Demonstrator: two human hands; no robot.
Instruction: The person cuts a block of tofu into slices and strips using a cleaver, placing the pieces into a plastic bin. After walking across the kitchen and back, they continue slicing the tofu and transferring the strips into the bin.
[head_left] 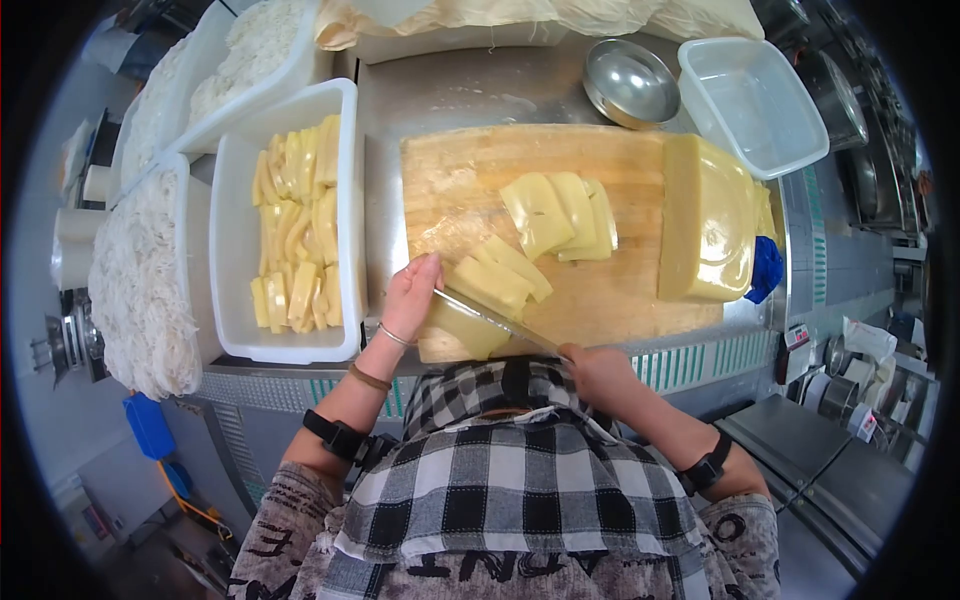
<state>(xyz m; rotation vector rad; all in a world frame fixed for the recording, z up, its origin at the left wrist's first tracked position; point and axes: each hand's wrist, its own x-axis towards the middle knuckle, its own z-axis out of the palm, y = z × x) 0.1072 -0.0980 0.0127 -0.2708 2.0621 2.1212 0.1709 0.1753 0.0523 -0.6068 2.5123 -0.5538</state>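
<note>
My right hand (600, 378) is closed round the handle of a long knife (495, 318) at the front edge of the wooden cutting board (620, 300). At the other end of the blade, my left hand (412, 292) has its fingers pinched together at the knife's tip. The blade slants across a yellow slab (470, 332) at the board's front left. Cut yellow strips (492, 284) lie just beyond the blade. Farther back, several flat yellow slices (562, 215) overlap. A large glossy yellow block (708, 220) rests on the board's right side.
A white tub (350, 220) of yellow strips stands left of the board. White shredded food (145, 290) fills tubs farther left. Behind the board are a metal bowl (630, 82) and a translucent container (755, 105). Blue plastic (765, 270) lies beside the block.
</note>
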